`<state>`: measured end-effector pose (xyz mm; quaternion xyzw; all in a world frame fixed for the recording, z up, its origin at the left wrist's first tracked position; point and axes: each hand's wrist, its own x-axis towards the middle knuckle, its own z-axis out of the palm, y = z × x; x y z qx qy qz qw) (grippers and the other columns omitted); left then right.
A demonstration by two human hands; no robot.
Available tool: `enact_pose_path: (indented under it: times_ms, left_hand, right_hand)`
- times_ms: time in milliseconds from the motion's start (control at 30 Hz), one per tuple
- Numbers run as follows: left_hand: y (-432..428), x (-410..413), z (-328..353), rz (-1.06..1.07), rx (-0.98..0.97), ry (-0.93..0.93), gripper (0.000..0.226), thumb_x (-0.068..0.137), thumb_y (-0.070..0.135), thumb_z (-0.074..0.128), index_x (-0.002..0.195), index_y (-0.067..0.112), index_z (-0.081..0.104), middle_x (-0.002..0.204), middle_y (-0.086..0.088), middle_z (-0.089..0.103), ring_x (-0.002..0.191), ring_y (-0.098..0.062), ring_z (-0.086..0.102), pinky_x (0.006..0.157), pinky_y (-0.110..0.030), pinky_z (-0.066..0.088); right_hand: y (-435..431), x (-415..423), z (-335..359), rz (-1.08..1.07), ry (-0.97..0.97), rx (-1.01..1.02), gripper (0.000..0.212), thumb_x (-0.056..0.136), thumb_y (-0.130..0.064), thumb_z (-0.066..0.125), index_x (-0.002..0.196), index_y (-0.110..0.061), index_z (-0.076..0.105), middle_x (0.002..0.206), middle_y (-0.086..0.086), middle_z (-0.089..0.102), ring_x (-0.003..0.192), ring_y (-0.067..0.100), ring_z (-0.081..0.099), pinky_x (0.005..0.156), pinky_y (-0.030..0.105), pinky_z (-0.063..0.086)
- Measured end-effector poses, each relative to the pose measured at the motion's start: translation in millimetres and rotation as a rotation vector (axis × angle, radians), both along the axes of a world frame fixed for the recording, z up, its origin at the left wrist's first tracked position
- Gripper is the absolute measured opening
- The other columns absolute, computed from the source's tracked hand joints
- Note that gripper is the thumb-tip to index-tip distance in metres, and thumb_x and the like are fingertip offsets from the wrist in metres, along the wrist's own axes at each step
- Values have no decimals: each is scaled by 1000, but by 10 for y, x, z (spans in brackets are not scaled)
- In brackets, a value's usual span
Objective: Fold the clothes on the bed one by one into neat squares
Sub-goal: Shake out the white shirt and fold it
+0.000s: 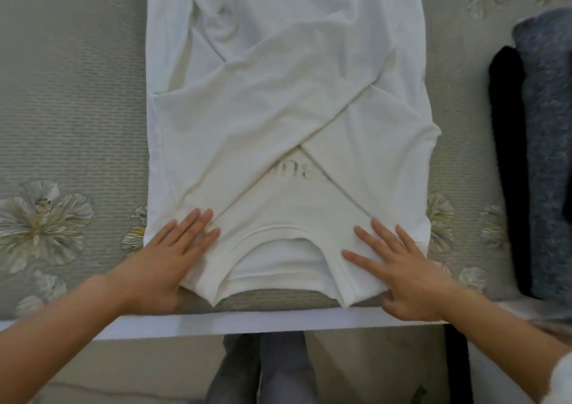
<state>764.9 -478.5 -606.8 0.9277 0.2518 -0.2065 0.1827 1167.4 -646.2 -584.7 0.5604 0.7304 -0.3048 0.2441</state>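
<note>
Both palms flat on white shirt [278,94]; left hand [164,258], right hand [399,267] straight-fingered

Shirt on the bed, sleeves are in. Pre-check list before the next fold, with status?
1. Sleeves folded in over the white shirt: ok, they cross on the chest.
2. Left hand and right hand flat on the shoulders beside the collar: ok.
3. Side edges straight: not ok, the right edge bulges outward.
4. Fabric smooth: not ok, creases at the far end.
5. Hem squared: cannot tell, it is out of frame.
6. Folded pile clear of the shirt: ok, bedspread shows between them.
</note>
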Motion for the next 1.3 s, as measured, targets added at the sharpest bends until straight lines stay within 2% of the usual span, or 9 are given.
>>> enact_pose_path:
  times_ms: [167, 267, 367, 500, 600, 700, 800, 1000, 1300]
  left_hand:
    - [-54, 56, -86, 23, 135, -64, 95, 45, 10, 88, 132, 17, 52, 143, -23, 43, 135, -37, 36, 102, -50, 40]
    - [29, 328, 112, 126, 168, -140, 34, 66, 9, 61, 100, 9, 64, 107, -23, 68, 95, -39, 68, 66, -46, 58]
    - [174, 647, 372, 373, 100, 18, 15, 87, 16, 42, 84, 11, 56, 78, -7, 62, 75, -30, 60, 60, -32, 44]
    - [419, 924, 570, 331, -31, 163, 27, 88, 17, 41, 62, 11, 46, 68, -5, 51, 65, -20, 46, 53, -29, 29]
    - [438, 929, 640, 342, -302, 352, 27, 95, 20, 37, 85, 7, 59, 100, -11, 59, 80, -19, 50, 71, -28, 37]
    - [203, 854, 700, 208, -571, 569, 31, 87, 25, 35, 84, 5, 57, 113, -17, 59, 87, -20, 46, 82, -31, 38]
    - [66, 743, 740, 153, -724, 727, 12, 71, 23, 45, 61, 18, 39, 82, -4, 50, 81, -20, 37, 68, -27, 33]
    - [526, 675, 960, 410, -998, 567, 37, 40, 18, 59, 76, 11, 62, 78, -8, 56, 71, -19, 54, 57, -21, 41]
    - [1899, 1021, 1274, 533, -138, -11, 33, 49, 29, 46, 71, 8, 60, 68, -9, 63, 65, -23, 58, 61, -35, 46]
  right_hand:
    - [109, -126, -157, -245, -49, 242, 111, 43, -9, 88, 141, -21, 36, 141, 22, 45, 108, 43, 59, 78, 52, 54]
    - [305, -219, -125, -607, -37, 452, 97, 63, 17, 68, 146, -15, 29, 146, 24, 26, 103, 42, 54, 70, 46, 55]
    - [518, -177, -60, -753, -115, 329, 61, 84, 3, 52, 141, -11, 38, 132, 22, 42, 105, 38, 53, 81, 39, 46]
    - [636, -7, 99, -705, -52, 233, 26, 81, -3, 53, 100, -12, 68, 105, 16, 67, 97, 33, 61, 70, 29, 38]
    - [503, -5, 311, -636, 4, 24, 25, 78, 0, 51, 64, -20, 55, 81, 8, 67, 80, 25, 59, 60, 25, 35]
    - [336, -100, 493, -567, 64, -320, 17, 76, 1, 46, 66, -7, 58, 65, 2, 60, 61, 12, 50, 54, 21, 38]
    - [226, -172, 597, -403, 4, -605, 14, 74, -8, 49, 62, -15, 50, 58, -5, 50, 54, 9, 42, 52, 25, 34]
    - [617, -13, 772, -468, 68, -483, 11, 75, -5, 47, 67, -9, 54, 65, -1, 55, 60, 10, 46, 56, 22, 38]
    - [2096, 506, 1157, -512, -64, -4, 11, 77, -5, 53, 77, -6, 64, 85, 11, 67, 81, 27, 61, 71, 33, 49]
